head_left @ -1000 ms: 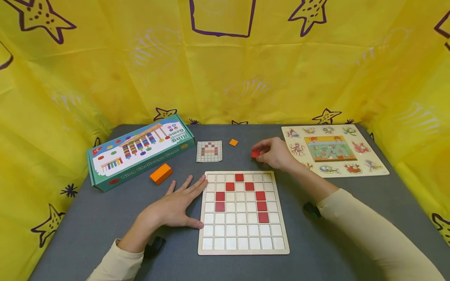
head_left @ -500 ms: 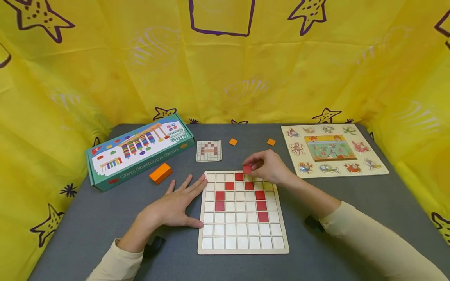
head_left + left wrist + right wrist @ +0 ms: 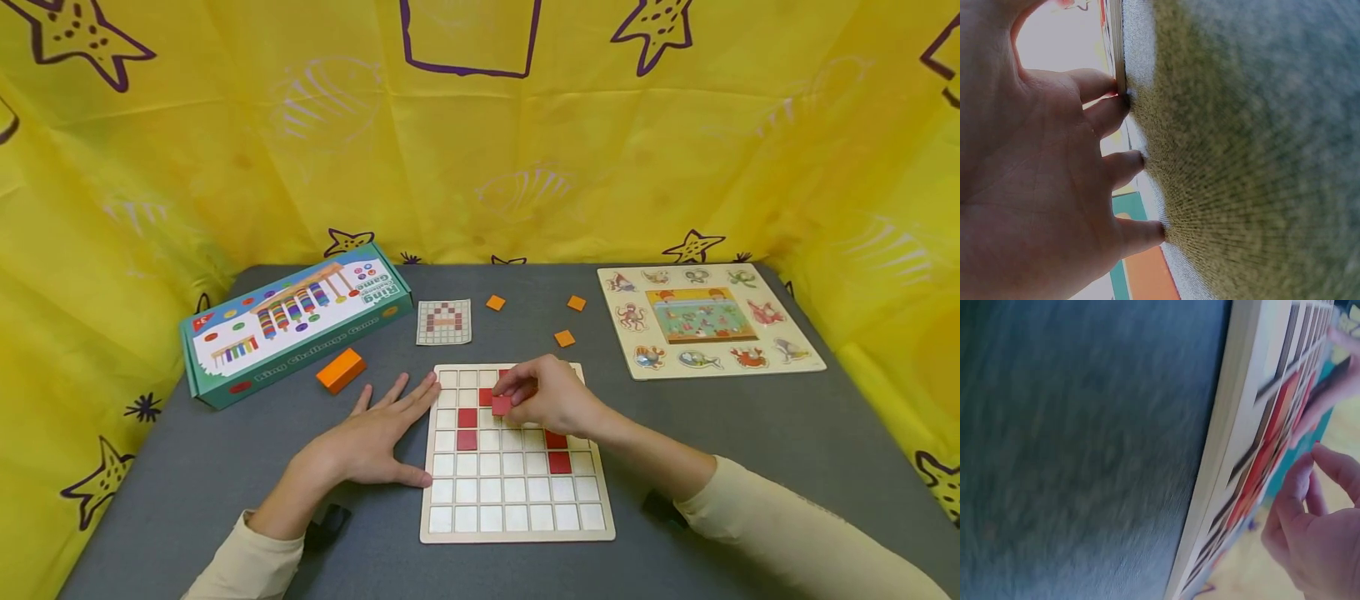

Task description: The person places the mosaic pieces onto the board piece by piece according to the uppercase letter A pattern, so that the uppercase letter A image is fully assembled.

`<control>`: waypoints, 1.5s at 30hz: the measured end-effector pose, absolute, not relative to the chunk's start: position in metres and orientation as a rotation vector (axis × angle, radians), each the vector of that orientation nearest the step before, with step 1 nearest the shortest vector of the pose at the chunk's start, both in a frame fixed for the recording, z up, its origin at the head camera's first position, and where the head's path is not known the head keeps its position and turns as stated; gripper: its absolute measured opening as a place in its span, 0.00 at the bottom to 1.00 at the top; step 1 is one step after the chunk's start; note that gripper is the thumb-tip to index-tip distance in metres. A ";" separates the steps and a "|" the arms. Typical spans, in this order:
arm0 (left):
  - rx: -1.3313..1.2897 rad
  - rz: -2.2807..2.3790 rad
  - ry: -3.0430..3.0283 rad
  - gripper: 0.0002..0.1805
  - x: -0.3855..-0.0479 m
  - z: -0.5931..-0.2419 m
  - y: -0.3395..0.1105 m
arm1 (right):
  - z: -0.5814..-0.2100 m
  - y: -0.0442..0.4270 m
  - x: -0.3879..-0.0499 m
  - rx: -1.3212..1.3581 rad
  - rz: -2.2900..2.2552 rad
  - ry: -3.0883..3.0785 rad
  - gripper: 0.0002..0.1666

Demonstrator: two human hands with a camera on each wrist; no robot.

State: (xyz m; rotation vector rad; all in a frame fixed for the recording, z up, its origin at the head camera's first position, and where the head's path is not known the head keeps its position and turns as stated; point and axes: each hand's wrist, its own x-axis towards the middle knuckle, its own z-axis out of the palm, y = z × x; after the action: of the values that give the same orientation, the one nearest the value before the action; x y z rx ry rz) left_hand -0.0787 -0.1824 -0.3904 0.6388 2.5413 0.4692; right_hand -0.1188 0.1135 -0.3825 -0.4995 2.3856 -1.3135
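A square wooden grid board [image 3: 515,492] lies on the table, with several red tiles [image 3: 559,462] set in its cells. My right hand [image 3: 555,398] is over the upper part of the board and pinches a red square tile [image 3: 501,406] between thumb and fingers; it covers some of the cells and tiles behind it. With fingers spread, my left hand [image 3: 378,442] rests at the board's left edge, thumb and fingertips touching it. In the left wrist view, the left hand's fingers [image 3: 1125,162] reach down to the grey cloth. The right wrist view shows the right hand [image 3: 1322,519] above the board.
Behind the board lie a small pattern card [image 3: 444,322] and three loose orange tiles [image 3: 564,338]. An orange block [image 3: 341,371] sits by the green game box [image 3: 300,321] at left. A sea-animal puzzle board [image 3: 708,321] lies at right. Yellow cloth [image 3: 480,167] hangs behind.
My right hand has carried the red tile from behind the board toward me and left, over the grid, uncovering two orange tiles. My left hand has stayed in place.
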 end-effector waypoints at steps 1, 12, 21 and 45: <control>0.640 0.471 2.542 0.67 -0.079 -0.391 -0.183 | -0.383 0.111 -0.116 -0.491 -1.307 2.377 0.16; 0.637 0.475 2.548 0.67 -0.079 -0.393 -0.183 | -0.388 0.090 -0.093 -0.527 -1.199 2.361 0.18; 0.637 0.476 2.558 0.67 -0.078 -0.392 -0.183 | -0.389 0.080 -0.082 -0.633 -1.170 2.326 0.17; 0.636 0.482 2.550 0.67 -0.078 -0.392 -0.183 | -0.389 0.070 -0.080 -0.681 -1.091 2.314 0.15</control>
State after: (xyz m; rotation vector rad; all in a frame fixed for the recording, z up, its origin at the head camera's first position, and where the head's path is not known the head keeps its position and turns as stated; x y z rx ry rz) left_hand -0.0782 -0.1826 -0.3919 0.6358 2.5496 0.4821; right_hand -0.0802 0.0696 -0.3885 -0.6806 2.3144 -1.0907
